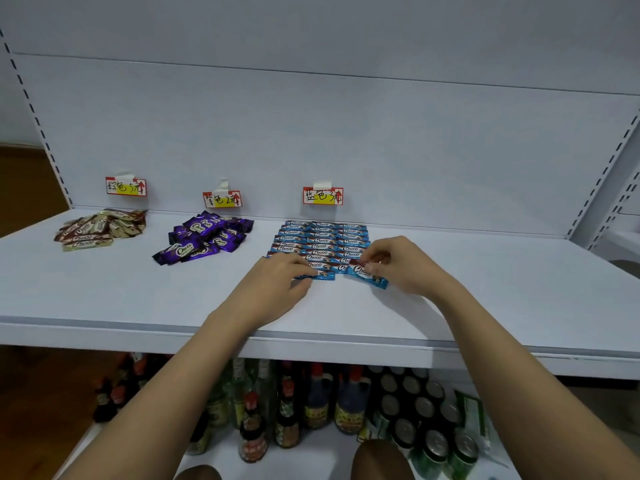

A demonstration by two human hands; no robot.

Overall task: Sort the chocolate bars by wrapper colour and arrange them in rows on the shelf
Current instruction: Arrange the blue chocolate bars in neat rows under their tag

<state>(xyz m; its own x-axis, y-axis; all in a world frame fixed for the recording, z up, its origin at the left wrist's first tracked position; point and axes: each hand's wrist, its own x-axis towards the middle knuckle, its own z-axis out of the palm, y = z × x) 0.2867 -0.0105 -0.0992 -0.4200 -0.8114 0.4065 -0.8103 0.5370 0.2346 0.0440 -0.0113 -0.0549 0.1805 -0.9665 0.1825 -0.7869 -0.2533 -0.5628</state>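
pinching a tilted blue bar (367, 273), right grip (398, 265) beside rows (322, 239).

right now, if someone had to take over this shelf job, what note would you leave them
Left hand: flat on a blue bar at the front left of the blue rows, fingers straight.
Right hand: fingers pinch a tilted blue bar at the front right, not yet squared up.
Done: colours separated under three price tags; blue is nearly all in neat rows.
Left: line up these two front blue bars, then row out the purple pile and the brown pile, both still loose heaps on the shelf.
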